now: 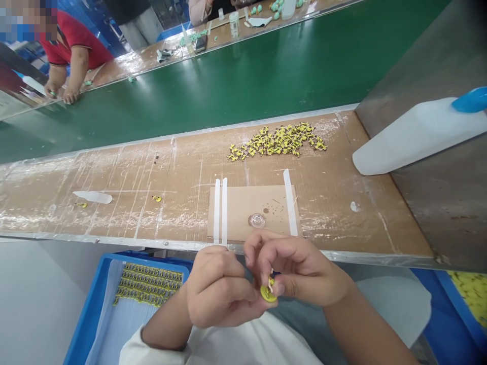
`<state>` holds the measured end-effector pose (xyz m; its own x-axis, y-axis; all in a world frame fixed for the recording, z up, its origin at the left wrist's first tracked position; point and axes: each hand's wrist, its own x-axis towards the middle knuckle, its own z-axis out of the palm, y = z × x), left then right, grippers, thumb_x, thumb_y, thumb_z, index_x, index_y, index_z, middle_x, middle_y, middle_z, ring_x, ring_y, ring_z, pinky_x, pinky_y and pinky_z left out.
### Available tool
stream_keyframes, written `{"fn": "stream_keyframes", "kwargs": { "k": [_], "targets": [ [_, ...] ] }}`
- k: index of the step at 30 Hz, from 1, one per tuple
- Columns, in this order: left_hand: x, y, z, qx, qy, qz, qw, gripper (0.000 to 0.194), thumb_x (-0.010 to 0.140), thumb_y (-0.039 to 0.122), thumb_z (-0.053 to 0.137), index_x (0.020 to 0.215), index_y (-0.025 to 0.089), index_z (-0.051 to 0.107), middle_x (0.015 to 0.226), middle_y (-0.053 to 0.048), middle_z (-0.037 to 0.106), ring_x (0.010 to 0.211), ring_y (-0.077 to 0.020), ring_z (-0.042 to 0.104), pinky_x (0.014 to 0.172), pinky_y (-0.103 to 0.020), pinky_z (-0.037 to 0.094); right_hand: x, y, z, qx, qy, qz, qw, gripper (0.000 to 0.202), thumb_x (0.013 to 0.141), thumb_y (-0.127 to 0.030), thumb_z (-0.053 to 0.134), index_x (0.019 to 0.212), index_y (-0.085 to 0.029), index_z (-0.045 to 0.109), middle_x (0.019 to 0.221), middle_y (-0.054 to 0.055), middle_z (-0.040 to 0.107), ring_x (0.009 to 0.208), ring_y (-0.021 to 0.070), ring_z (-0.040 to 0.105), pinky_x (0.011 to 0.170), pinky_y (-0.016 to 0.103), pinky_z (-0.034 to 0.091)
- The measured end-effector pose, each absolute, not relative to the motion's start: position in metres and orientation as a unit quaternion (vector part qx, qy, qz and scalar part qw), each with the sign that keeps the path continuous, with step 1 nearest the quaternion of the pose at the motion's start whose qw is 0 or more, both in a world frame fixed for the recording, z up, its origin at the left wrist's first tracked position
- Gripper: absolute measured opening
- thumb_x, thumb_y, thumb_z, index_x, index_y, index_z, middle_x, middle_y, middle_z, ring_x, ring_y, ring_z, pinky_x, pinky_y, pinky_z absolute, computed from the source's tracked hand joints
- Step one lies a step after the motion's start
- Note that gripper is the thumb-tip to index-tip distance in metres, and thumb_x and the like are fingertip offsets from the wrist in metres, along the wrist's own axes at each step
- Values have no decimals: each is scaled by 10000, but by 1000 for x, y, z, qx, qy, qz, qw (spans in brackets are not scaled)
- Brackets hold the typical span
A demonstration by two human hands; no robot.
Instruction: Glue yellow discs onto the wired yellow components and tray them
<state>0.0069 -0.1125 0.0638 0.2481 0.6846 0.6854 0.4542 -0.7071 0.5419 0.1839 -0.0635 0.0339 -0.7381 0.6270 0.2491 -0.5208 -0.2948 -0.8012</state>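
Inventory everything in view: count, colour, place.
Held piece: 1, yellow base, lower centre
Bench: 1, brown, middle
Piled pieces: many, yellow and dark, bench rear
Loose pieces: 2, yellow, bench left
Tapered tube: 1, whitish, bench left
Cardboard pad: 1, brown, bench front
Tape strips: 3, white, pad
Round dish: 1, clear, pad
Bottle: 1, white, blue top, right
Belt: 1, green, beyond bench
Tray: 1, blue, lower left
Tray pieces: rows, yellow, tray
Bin: 1, blue, lower right
Far pieces: many, mint, past belt
People: 3+, mixed clothing, past belt
Left hand, right hand: 1 each, at held piece
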Motion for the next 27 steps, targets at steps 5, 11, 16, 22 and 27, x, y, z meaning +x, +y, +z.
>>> {"fn": "stream_keyframes", "kwargs": {
  "k": [5,11,16,22,27],
  "targets": [
    [7,-114,63,777,372,497,108,154,788,199,772,789,151,626,720,31,576,585,-82,570,544,-244,514,182,-64,32,-50,-453,815,358,123,896,-246,698,878,-131,658,1002,72,545,822,108,557,734,242,476],
    [7,-115,63,781,374,491,101,129,787,199,774,789,154,653,697,30,579,557,-81,539,518,-247,501,182,-66,32,-50,-440,824,354,97,900,-223,683,887,-132,651,1012,72,543,805,103,553,721,238,475],
    [7,-116,63,779,374,492,112,126,786,191,772,832,162,658,719,28,591,581,-90,569,548,-252,531,183,-67,34,-64,-445,817,361,104,888,-228,697,871,-135,655,996,74,551,827,115,553,730,242,483],
    [5,-117,64,792,380,465,113,74,825,172,716,846,173,646,726,21,571,592,-100,569,571,-258,546,182,-67,34,-81,-449,812,364,78,902,-213,675,902,-139,653,995,73,559,828,116,554,753,250,489],
    [4,-115,62,798,378,451,130,65,835,119,675,865,158,632,764,4,578,656,-110,587,617,-250,546,183,-68,32,-85,-440,819,358,54,923,-187,650,962,-151,637,1034,64,541,792,97,546,701,224,475]
  ]
}}
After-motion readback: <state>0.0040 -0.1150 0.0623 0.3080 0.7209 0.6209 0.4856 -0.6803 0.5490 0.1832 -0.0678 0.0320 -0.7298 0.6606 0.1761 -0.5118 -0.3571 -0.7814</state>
